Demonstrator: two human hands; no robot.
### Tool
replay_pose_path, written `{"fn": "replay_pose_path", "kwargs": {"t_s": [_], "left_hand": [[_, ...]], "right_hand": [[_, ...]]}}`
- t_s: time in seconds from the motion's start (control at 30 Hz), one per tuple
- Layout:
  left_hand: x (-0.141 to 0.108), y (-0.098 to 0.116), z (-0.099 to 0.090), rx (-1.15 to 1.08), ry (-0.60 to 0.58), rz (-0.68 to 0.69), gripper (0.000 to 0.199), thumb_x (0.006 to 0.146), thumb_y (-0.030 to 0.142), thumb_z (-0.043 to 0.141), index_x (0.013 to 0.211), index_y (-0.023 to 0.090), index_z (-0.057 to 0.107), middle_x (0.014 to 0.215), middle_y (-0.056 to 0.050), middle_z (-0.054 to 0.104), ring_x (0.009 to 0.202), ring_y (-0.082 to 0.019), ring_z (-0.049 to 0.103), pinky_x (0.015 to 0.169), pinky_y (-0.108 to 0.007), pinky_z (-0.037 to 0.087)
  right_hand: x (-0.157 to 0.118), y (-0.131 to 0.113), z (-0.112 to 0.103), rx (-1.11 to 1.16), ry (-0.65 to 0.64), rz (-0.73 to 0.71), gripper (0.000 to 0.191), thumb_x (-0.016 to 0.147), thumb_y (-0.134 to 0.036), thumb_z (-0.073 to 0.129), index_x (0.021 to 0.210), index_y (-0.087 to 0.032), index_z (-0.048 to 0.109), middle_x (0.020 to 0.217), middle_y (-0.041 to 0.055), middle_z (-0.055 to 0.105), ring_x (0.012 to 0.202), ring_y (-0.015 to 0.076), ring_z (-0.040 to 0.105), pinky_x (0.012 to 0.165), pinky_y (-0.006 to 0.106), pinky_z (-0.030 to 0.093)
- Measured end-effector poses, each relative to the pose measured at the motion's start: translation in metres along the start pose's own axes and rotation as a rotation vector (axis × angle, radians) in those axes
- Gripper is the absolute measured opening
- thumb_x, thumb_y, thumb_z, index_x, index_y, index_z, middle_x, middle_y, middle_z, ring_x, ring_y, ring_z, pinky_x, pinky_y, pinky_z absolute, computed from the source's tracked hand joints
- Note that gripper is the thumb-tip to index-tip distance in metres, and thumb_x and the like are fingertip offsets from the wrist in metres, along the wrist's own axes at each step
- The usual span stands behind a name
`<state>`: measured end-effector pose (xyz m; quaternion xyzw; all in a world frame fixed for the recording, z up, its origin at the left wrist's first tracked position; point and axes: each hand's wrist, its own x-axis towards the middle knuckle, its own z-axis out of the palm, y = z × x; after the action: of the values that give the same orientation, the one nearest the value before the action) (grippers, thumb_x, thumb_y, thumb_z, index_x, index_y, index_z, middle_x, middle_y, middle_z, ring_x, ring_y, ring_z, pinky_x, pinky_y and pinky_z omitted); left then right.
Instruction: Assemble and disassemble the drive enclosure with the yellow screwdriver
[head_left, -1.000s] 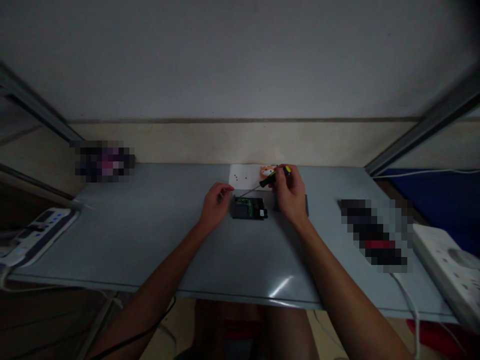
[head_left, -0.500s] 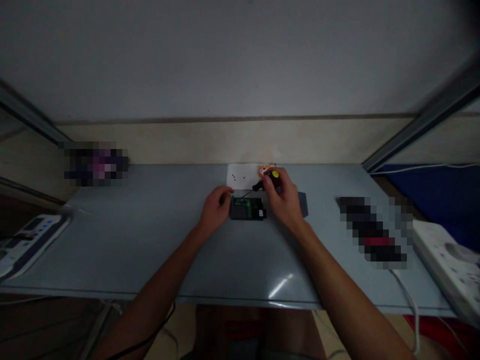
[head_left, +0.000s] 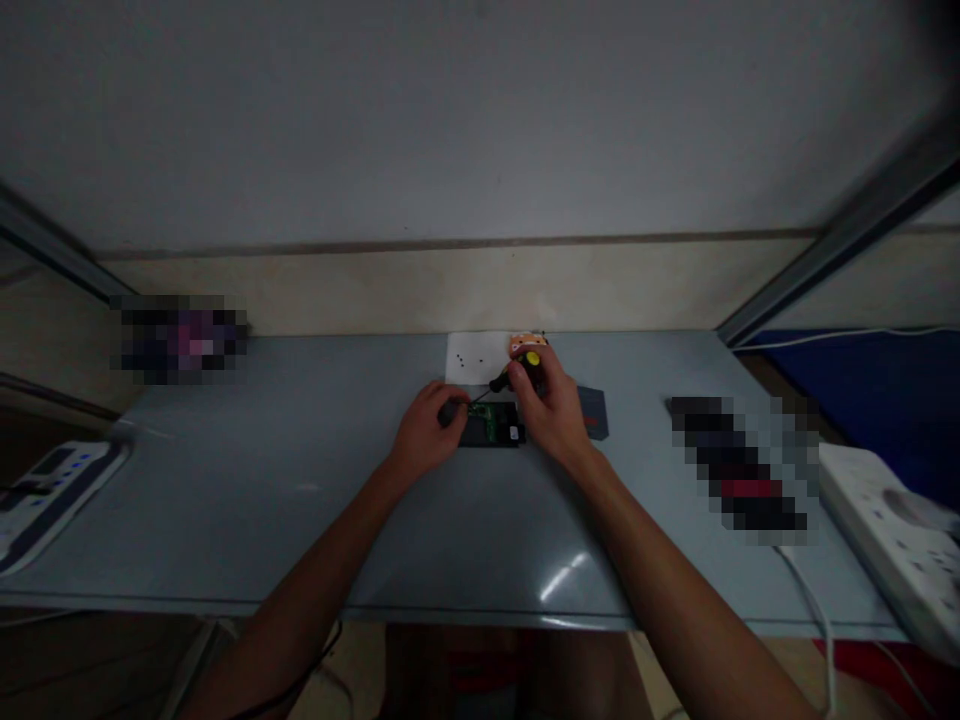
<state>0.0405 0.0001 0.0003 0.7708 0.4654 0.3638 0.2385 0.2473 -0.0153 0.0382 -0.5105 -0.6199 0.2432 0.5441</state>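
Observation:
A flat black device (head_left: 511,430) with a bared green circuit board lies on the table between my hands. My left hand (head_left: 427,425) is closed at its left end, fingers curled against the edge; a dark patch between thumb and fingers is too dim to make out. My right hand (head_left: 553,405) grips a screwdriver (head_left: 501,382) with a black and yellow handle. Its thin shaft slants down left to the board's upper left part, close to my left fingertips. Just behind lies a white sheet (head_left: 487,350) with several tiny dark screws on it.
A dark grey plate (head_left: 596,415) lies right of my right hand. An orange patterned thing (head_left: 528,342) sits behind it. White power strips stand at the left (head_left: 64,500) and right (head_left: 892,530) table ends. Blurred-out items lie far left and right.
The view has shifted slightly. My left fingers have come further over the device's left end, near the screwdriver tip. The screwdriver stays in my right hand, its tip now slightly further left on the device.

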Motion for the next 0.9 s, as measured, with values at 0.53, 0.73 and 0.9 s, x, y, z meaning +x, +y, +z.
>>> {"fn": "replay_pose_path", "kwargs": {"t_s": [0.53,0.73,0.9], "left_hand": [[-0.0016,0.0007,-0.0002,0.062,-0.029,0.043,0.017,0.089,0.011,0.063,0.102,0.021,0.069,0.106,-0.006,0.065,0.105,-0.024,0.064,0.100,-0.043,0.052],[-0.0016,0.0002,-0.0003,0.063,-0.029,0.047,0.017,0.089,0.011,0.063,0.102,0.021,0.068,0.105,-0.006,0.065,0.105,-0.024,0.064,0.101,-0.044,0.052],[-0.0019,0.0000,-0.0005,0.075,-0.035,0.066,0.016,0.090,0.012,0.062,0.102,0.021,0.068,0.106,-0.006,0.065,0.107,-0.024,0.063,0.102,-0.043,0.051]], "right_hand": [[0.0020,-0.0025,-0.0054,-0.069,0.031,-0.004,0.024,0.100,-0.047,0.059,0.111,-0.026,0.063,0.087,0.0011,0.070,0.071,0.0157,0.064,0.065,0.030,0.047],[0.0014,-0.0019,-0.0041,-0.068,0.027,-0.015,0.024,0.100,-0.048,0.059,0.110,-0.026,0.062,0.085,0.0006,0.068,0.071,0.0160,0.064,0.064,0.030,0.047],[0.0000,-0.0051,-0.0036,-0.057,0.002,-0.022,0.024,0.100,-0.048,0.059,0.110,-0.027,0.062,0.087,0.0011,0.069,0.074,0.0169,0.065,0.065,0.030,0.048]]}}
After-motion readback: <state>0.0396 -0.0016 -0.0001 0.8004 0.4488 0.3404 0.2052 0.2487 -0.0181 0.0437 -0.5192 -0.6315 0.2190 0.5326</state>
